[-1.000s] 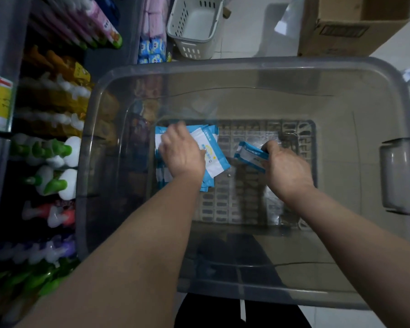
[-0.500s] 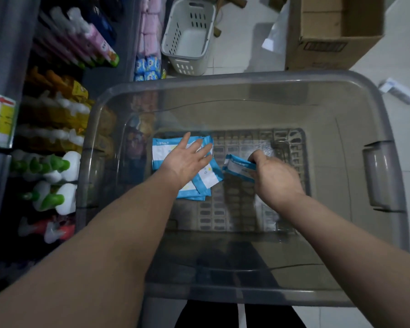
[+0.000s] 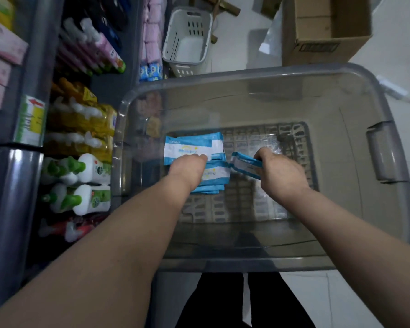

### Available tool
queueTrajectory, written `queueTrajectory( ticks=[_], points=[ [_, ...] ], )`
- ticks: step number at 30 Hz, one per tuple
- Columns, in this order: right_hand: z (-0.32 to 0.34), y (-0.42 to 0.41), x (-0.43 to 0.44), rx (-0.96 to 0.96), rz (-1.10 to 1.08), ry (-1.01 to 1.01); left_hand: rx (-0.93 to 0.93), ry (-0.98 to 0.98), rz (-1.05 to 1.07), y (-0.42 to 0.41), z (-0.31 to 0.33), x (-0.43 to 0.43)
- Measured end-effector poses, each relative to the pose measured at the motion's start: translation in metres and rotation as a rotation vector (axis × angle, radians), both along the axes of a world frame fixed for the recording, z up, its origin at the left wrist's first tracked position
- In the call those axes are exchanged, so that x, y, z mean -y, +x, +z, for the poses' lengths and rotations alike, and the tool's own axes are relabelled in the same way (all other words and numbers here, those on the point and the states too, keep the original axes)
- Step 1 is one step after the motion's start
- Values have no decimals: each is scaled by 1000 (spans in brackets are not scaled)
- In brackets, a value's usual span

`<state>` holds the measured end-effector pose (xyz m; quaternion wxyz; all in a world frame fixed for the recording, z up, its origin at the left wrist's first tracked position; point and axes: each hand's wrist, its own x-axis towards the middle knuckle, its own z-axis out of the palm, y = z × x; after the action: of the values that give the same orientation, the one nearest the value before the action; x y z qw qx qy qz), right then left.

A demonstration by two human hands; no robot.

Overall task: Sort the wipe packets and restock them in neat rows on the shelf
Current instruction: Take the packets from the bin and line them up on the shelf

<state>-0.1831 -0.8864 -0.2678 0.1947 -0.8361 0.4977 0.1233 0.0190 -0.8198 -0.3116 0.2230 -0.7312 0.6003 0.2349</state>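
Packets (image 3: 194,147) lay piled in the bin (image 3: 223,265); left hand (image 3: 187,170) rested on them, grip unclear; right hand (image 3: 282,176) clutched one packet (image 3: 245,164).

Wipe packets (image 3: 192,147): blue-and-white print was too blurred to read.
Shelf tag (image 3: 31,119): bore a red arrow pointing left; its lettering was illegible.
Cardboard box (image 3: 317,47): dark printed label was unreadable.
Bottles (image 3: 92,169): green labels showed no legible words.

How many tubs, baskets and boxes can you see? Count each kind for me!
Clear tub: 1
White basket: 1
Cardboard box: 1
Total: 3
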Motion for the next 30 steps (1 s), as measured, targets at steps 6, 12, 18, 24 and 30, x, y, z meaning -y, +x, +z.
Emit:
queueTrajectory(
  ticks=[6,12,18,24,30],
  points=[
    [52,5,-31,82,15,-90,-227,-187,361,11,68,-33],
    [113,7,-64,101,151,-247,-269,-479,441,10,143,-80],
    [173,10,-88,153,370,-443,-242,-692,630,-3,200,-145],
    [215,12,-129,331,668,-450,-86,-842,884,-56,251,-250],
    [251,13,-219,483,1015,-444,154,-874,1152,-129,290,-379]
  ],
)
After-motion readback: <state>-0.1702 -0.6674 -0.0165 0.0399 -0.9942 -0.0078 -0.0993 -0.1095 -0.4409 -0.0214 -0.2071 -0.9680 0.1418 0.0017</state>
